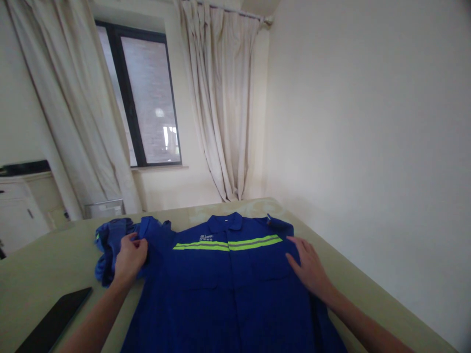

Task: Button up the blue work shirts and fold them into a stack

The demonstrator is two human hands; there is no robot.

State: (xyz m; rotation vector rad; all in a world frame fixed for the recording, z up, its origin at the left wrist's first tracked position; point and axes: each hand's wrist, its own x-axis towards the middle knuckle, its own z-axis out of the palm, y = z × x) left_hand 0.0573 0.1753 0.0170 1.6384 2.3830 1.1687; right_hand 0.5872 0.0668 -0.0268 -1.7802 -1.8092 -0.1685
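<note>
A dark blue work jacket (235,274) lies front up, its collar at the far end. A yellow-green reflective stripe runs across the chest, with white lettering above it on the left. My left hand (131,257) is at the jacket's left sleeve, fingers curled and closed on the cloth there; the fingertips are partly hidden. At the jacket's right side, my right hand (309,264) has its fingers spread, with the tips against or just over the right sleeve's edge. Crumpled blue clothing (108,245) lies beside my left hand, on its far left.
The pale green table (338,260) extends to the wall on the right. A flat black object (55,318) lies at the table's near left. Beyond are a window (150,98), long curtains (221,88) and a white cabinet (22,211).
</note>
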